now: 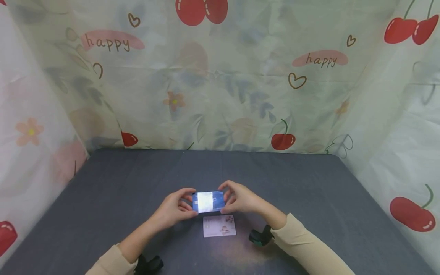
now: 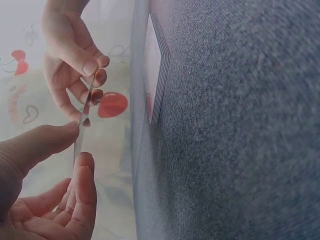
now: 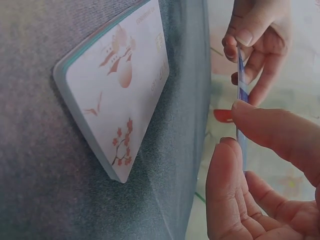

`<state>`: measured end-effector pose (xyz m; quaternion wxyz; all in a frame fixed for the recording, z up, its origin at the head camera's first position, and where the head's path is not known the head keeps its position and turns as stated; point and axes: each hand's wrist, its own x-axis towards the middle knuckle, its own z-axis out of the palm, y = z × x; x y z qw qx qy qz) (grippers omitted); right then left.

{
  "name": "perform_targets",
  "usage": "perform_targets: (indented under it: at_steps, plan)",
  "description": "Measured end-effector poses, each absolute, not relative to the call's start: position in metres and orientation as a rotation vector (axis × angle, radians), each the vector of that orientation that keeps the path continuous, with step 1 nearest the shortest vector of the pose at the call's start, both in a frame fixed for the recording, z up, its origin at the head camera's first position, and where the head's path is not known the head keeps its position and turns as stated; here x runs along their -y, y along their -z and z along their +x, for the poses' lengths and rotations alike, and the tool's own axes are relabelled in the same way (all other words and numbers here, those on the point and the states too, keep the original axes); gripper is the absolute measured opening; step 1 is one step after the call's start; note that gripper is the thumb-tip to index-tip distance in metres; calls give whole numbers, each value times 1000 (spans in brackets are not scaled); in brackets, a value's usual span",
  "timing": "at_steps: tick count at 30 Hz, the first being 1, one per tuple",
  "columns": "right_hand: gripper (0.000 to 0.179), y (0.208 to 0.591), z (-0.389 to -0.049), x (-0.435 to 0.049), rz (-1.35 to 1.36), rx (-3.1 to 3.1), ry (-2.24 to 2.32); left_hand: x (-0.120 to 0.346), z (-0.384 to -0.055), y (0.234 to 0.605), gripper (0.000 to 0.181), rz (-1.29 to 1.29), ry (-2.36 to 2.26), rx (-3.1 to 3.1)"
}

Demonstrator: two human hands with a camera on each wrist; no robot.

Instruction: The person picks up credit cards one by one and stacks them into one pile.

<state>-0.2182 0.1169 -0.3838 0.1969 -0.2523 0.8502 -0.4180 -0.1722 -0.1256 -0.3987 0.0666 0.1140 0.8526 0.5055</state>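
Observation:
A blue bank card (image 1: 208, 201) with a bright glare across it is held up between both hands. The left hand (image 1: 174, 206) pinches its left end between thumb and fingers. At the right end, the right hand (image 1: 238, 197) grips it the same way. Seen nearly edge-on in the right wrist view, the blue card (image 3: 242, 92) stands away from the table. Just nearer the body lies a squared stack of cards (image 1: 219, 226). Its top card is pale pink with reddish blossom drawings, and several layered edges of the stack (image 2: 161, 70) show in the left wrist view.
A dark grey cloth covers the table (image 1: 137, 179). Behind it and on both sides hangs a pale curtain (image 1: 220, 107) printed with cherries, hearts and flowers. Black wrist devices show beneath the right sleeve (image 1: 299, 240) and the left sleeve (image 1: 111, 263).

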Motion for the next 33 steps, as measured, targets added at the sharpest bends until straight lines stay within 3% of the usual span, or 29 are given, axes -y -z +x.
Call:
perform_targets:
  at_steps: [33]
  plan:
    - [55,389,-208,-131,-664,-2353,1193,116,-171,405,60,481,-1554,-2505]
